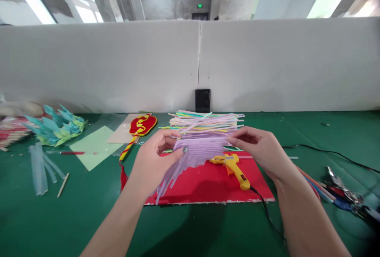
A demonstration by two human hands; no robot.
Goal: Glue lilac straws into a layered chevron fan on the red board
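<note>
A panel of lilac pipe cleaners (202,154) laid side by side is raised over the red board (190,191). Its left side is in the grip of my left hand (157,152), thumb on the front and fingers behind. Loose pipe cleaner ends hang below that thumb. My right hand (255,144) pinches the upper right end of the panel's top pipe cleaner between thumb and fingers. Below it, a yellow hot glue gun (237,172) lies on the board, nozzle pointing left. Just behind the panel is a pile of multicoloured pipe cleaners (204,121).
A black phone (203,100) leans on the white partition (118,67). Left are a red-and-yellow fan with tassel (143,125), green paper (92,150), clear glue sticks (38,170) and a turquoise paper piece (56,126). Scissors-like metal tools (341,187) and a black cord (332,156) lie right.
</note>
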